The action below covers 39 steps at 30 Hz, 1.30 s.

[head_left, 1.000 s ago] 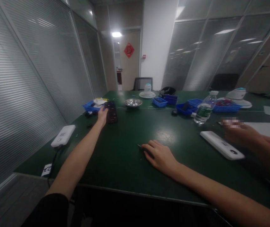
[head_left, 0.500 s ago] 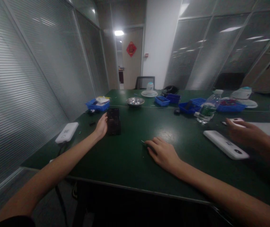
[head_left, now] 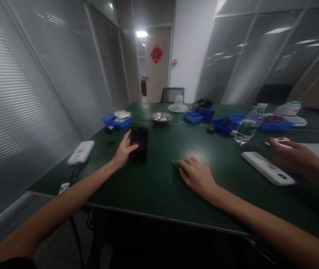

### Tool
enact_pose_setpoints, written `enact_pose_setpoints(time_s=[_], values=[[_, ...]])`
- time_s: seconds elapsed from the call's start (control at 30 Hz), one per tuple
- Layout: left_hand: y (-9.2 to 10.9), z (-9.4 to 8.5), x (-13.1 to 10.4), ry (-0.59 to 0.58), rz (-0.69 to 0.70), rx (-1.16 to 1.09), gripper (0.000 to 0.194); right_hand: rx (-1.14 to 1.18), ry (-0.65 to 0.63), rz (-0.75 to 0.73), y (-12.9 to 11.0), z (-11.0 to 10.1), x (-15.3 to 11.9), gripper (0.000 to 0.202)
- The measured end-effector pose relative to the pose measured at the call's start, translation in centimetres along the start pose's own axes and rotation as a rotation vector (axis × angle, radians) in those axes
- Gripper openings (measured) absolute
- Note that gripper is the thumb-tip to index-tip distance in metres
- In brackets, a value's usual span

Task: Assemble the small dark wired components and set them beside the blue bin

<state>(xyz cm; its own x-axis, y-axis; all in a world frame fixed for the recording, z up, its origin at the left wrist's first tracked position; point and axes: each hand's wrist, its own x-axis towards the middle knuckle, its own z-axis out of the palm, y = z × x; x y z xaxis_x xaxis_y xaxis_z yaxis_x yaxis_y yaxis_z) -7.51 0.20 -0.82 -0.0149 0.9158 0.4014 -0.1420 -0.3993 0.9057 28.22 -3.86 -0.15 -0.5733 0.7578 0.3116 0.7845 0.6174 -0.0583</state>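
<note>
A black phone [head_left: 139, 151] stands tilted up above the green table [head_left: 153, 186], its dark screen towards me. My left hand [head_left: 124, 150] grips it by its left edge, with the thumb over the front. My right hand [head_left: 197, 173] rests low on the table to the right, fingers curled around a small thin object [head_left: 174, 163] whose pale tip sticks out to the left. What this thin object is cannot be made out.
White power banks lie left [head_left: 81, 152] and right [head_left: 268, 169]. Behind are a metal bowl [head_left: 161, 118], blue baskets [head_left: 116, 121] and a water bottle [head_left: 249, 125]. Another person's hands [head_left: 293, 153] hold a pale phone at the right.
The phone has turned more towards me and shifted slightly right, and my left thumb now lies across its front. My right hand looks nearly unchanged. The view has shifted slightly.
</note>
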Motion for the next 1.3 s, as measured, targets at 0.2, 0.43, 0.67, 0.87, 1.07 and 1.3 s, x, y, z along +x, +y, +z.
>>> enact_pose_setpoints(time_s=[0.2, 0.43, 0.67, 0.87, 1.07, 1.3], values=[[0.2, 0.9, -0.3, 0.023, 0.042, 0.069, 0.102, 0.021, -0.011, -0.011, 0.2, 0.1, 0.1, 0.034], [-0.4, 1.4, 0.1, 0.072, 0.103, 0.099, 0.103, 0.013, -0.010, 0.001, 0.0, -0.1, 0.1, 0.033], [-0.4, 1.3, 0.0, 0.075, 0.100, 0.098, 0.103, -0.022, -0.020, -0.004, 0.0, -0.3, 0.3, 0.034], [-0.4, 1.1, -0.1, 0.073, 0.095, 0.067, 0.087, 0.001, -0.017, 0.002, 0.0, -0.7, 0.5, 0.035], [-0.3, 1.0, -0.3, 0.139, 0.103, 0.046, 0.071, 0.115, 0.109, -0.070, -2.0, -1.6, 2.3, 0.049], [-0.1, 0.9, -0.3, 0.139, 0.101, 0.034, 0.068, 0.761, 0.113, -0.001, -6.5, 0.2, 7.6, 0.072]])
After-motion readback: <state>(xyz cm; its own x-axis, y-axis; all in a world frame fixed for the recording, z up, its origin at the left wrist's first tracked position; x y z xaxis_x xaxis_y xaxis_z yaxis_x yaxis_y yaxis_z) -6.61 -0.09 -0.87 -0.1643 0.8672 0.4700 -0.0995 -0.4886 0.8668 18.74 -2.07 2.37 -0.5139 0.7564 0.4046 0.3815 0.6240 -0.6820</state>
